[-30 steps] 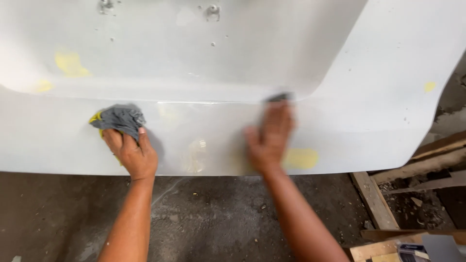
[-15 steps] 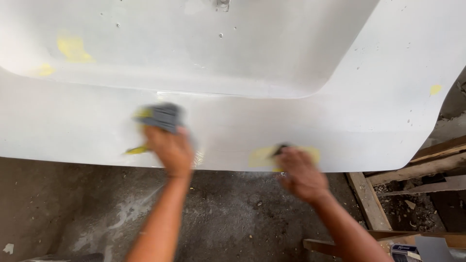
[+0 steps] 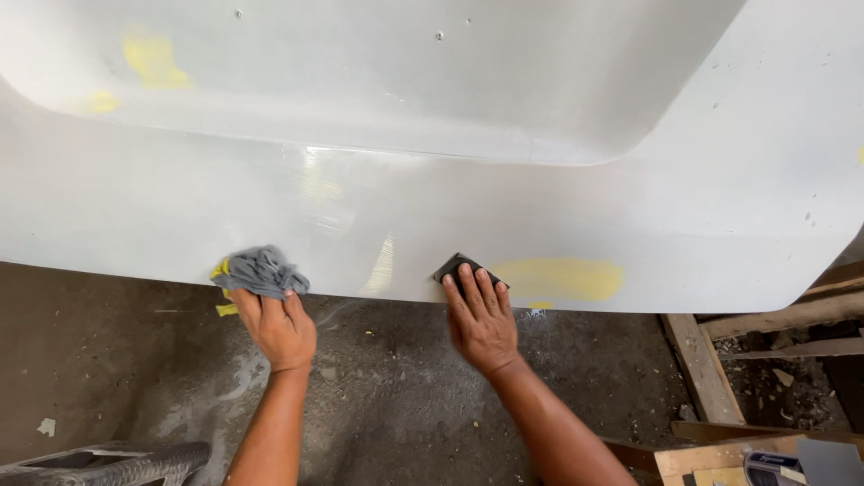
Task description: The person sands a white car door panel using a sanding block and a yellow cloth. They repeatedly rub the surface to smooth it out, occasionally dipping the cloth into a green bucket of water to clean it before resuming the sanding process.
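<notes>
Head view looks down on a large white moulded panel with a recessed centre and a rounded lower lip, which fills most of the frame above a grey, dusty concrete floor. Rough wooden planks lie at the lower right. A yellow filler patch sits on the lip, just right of the right hand, whose fingers lie flat and close together, pressing a small dark sanding block against the lip's lower edge. Half a second ago this hand was lower and further right (past the patch). The left hand bunches a crumpled grey cloth with yellow smears under curled fingers at the lip's edge; it has slid down and left along the panel.
</notes>
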